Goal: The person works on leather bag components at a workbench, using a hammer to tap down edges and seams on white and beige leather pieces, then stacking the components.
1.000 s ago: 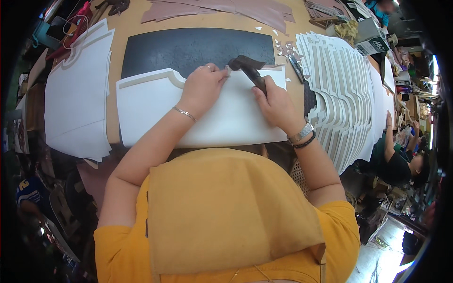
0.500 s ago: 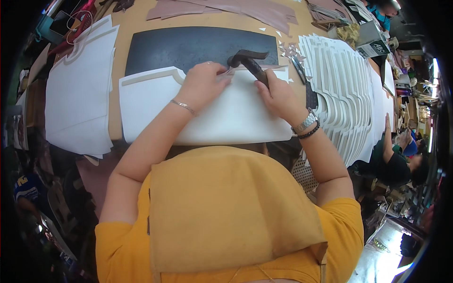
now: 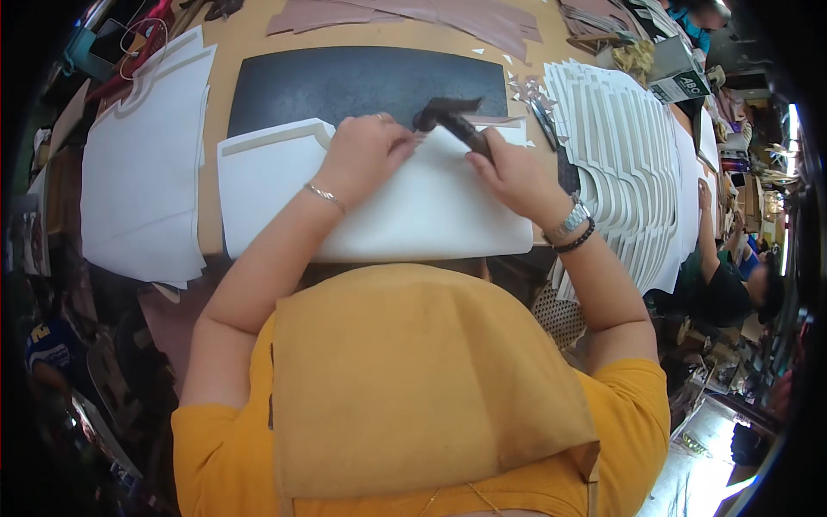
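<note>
A white sheet with a grey-beige strip along its stepped far-left edge lies in front of me, partly over a black mat. My left hand rests over its far edge, thumb and fingers pinched on a thin pinkish strip whose far end is hidden by the fingers. In my right hand is a hammer, gripped by its dark handle. The hammer's head is low over the far edge, just right of my left fingertips; whether it touches cannot be made out. More pinkish strip runs along the edge to the right.
Overlapping white pieces with beige edges fan out at right. Other white pieces lie at left. Scissors and small scraps sit beside the mat. Pinkish sheets and a box are farther back. Another person is at far right.
The hammer's head has dropped slightly toward the far edge of the sheet. My right wrist has shifted a little right, and my left hand slightly left, still pinching at the edge.
</note>
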Tool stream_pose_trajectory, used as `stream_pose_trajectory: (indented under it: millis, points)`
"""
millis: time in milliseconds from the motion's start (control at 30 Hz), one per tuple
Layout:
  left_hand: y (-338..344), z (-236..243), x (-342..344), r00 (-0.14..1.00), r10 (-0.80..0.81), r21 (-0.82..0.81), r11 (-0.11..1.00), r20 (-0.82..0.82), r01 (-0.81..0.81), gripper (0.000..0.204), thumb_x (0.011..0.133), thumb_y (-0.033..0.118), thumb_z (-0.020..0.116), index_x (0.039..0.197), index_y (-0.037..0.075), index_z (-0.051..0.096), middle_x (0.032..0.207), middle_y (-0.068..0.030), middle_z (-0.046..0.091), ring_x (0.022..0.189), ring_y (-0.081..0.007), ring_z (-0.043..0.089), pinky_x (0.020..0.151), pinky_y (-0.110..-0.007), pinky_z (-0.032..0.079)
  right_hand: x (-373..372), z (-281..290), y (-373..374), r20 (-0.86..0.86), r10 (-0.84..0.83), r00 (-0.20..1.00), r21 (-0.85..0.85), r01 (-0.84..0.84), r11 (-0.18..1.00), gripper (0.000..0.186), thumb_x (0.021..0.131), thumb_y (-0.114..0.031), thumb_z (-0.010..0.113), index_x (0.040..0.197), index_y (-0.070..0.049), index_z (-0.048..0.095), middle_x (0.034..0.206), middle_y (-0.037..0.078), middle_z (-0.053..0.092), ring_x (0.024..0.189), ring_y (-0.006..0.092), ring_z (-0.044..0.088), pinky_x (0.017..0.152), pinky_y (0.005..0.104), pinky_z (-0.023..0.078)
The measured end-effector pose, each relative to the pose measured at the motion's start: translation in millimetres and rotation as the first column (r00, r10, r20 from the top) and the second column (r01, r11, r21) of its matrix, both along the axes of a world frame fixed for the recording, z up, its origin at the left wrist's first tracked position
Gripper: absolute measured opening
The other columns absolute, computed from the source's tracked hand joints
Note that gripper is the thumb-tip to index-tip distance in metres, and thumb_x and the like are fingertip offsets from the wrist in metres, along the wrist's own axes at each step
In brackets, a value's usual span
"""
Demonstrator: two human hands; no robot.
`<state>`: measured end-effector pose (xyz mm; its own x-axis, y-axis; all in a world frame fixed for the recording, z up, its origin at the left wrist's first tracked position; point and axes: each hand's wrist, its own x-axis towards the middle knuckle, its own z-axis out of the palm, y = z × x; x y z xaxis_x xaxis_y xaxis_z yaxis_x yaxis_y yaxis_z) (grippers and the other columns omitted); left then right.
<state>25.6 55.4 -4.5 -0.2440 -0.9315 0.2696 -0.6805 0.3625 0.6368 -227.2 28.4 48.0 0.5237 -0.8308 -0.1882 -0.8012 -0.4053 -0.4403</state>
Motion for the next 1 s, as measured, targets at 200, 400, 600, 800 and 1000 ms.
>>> stream_pose_trajectory:
  millis: [200, 400, 600, 800, 1000]
  points:
    - [0.4, -6.6, 9.6, 0.998, -0.038, -0.049, 0.998, 0.048, 0.040, 0.011, 0.082, 0.013, 0.074, 0.089, 0.005, 0.074, 0.087, -0.0091, 0.068, 0.079, -0.0286, 0.067, 0.068, -0.040, 0.053, 7.1, 16.4, 1.5, 0.038, 0.019, 0.999, -0.097, -0.015, 0.995, 0.033, 0.100, -0.037, 0.055, 0.102, -0.005, 0.051, 0.080, 0.022, 0.067, 0.076, 0.0446, 0.064, 0.067, 0.0533, 0.049]
    - [3.3, -6.9, 9.2, 0.991, -0.023, -0.198, 0.979, 0.130, 0.048, 0.012, 0.082, 0.013, 0.075, 0.092, 0.005, 0.074, 0.083, -0.0071, 0.068, 0.077, -0.0276, 0.066, 0.070, -0.038, 0.051, 7.0, 13.7, 4.1, -0.073, 0.014, 0.997, -0.105, -0.022, 0.994, 0.033, 0.100, -0.036, 0.056, 0.102, -0.003, 0.050, 0.078, 0.023, 0.066, 0.074, 0.0449, 0.063, 0.066, 0.0534, 0.049]
    - [2.4, -0.8, 24.9, 0.989, -0.075, 0.170, 0.981, -0.130, 0.097, 0.010, 0.082, 0.016, 0.076, 0.091, 0.011, 0.076, 0.088, -0.0020, 0.069, 0.072, -0.0227, 0.063, 0.073, -0.037, 0.043, 6.3, 14.3, 4.1, -0.011, -0.012, 1.000, 0.010, 0.012, 1.000, 0.033, 0.101, -0.036, 0.055, 0.103, -0.003, 0.049, 0.078, 0.023, 0.066, 0.074, 0.0451, 0.063, 0.067, 0.0527, 0.049]
    - [3.4, -7.9, 27.5, 0.971, -0.148, -0.193, 0.964, 0.187, 0.184, 0.008, 0.083, 0.017, 0.075, 0.090, 0.012, 0.075, 0.090, -0.0007, 0.068, 0.078, -0.0198, 0.064, 0.077, -0.037, 0.040, 12.7, 23.2, 8.3, -0.055, 0.005, 0.998, -0.051, -0.008, 0.999, 0.033, 0.101, -0.035, 0.055, 0.102, -0.003, 0.050, 0.081, 0.024, 0.066, 0.076, 0.0453, 0.063, 0.067, 0.0525, 0.048]
    - [0.0, -9.1, 29.7, 0.959, -0.175, -0.228, 0.947, 0.224, 0.226, 0.008, 0.084, 0.020, 0.075, 0.088, 0.013, 0.075, 0.088, -0.0005, 0.066, 0.078, -0.0200, 0.063, 0.078, -0.037, 0.040, 12.9, 21.9, 8.6, -0.019, 0.064, 0.998, -0.050, -0.065, 0.997, 0.033, 0.100, -0.036, 0.056, 0.105, -0.004, 0.048, 0.082, 0.025, 0.066, 0.077, 0.0459, 0.064, 0.068, 0.0535, 0.048]
